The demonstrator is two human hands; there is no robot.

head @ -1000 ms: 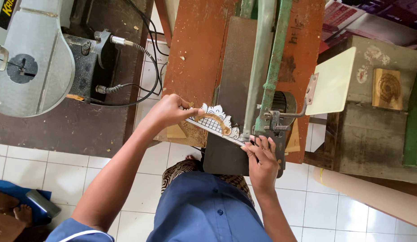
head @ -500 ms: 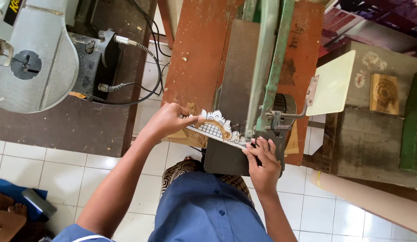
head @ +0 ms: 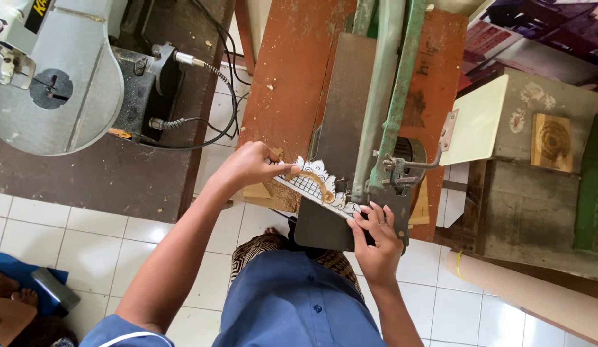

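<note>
Flat wooden cutout with white patterned paper [head: 315,185] lies across grey saw table [head: 340,115], spanning both hands. Left hand [head: 250,166] grips its left end; right hand [head: 376,230] pinches its right end beside green saw arm [head: 401,96].

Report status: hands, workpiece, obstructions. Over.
Left hand and right hand grip opposite ends of patterned wooden cutout. Cutout flat on saw table beside green saw arm. Nothing blocking.

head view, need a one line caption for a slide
Seen from above, left hand and right hand hold a patterned wooden cutout on the grey plate of a green-armed saw.
</note>
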